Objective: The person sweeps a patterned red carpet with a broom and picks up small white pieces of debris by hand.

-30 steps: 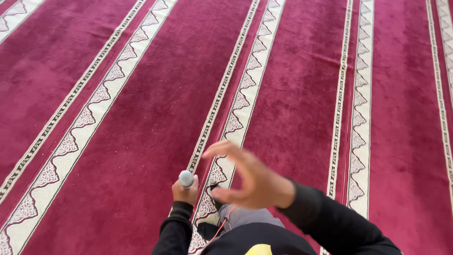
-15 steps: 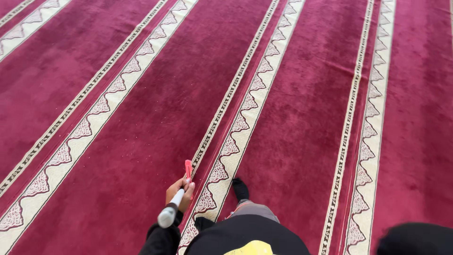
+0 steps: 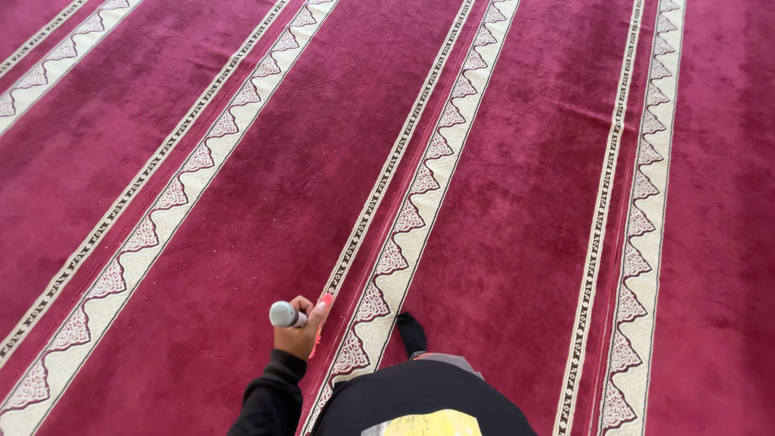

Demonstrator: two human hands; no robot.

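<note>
Head view: left hand (image 3: 300, 329) grips a grey-tipped handle (image 3: 283, 314), its lower end hidden; right hand unseen.

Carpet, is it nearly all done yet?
Can't tell what is done: no finished patch stands out. In hand: the left hand grips a grey-tipped handle with an orange part. Left: pale specks dot the red carpet ahead, so probably plenty.

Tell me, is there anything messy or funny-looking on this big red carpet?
A little. Tiny pale specks are scattered over the red carpet ahead of the left hand, like crumbs or dust. A crease ripples across the pile farther up on the right. The hand grips a grey-tipped handle with something red-orange below it.
</note>
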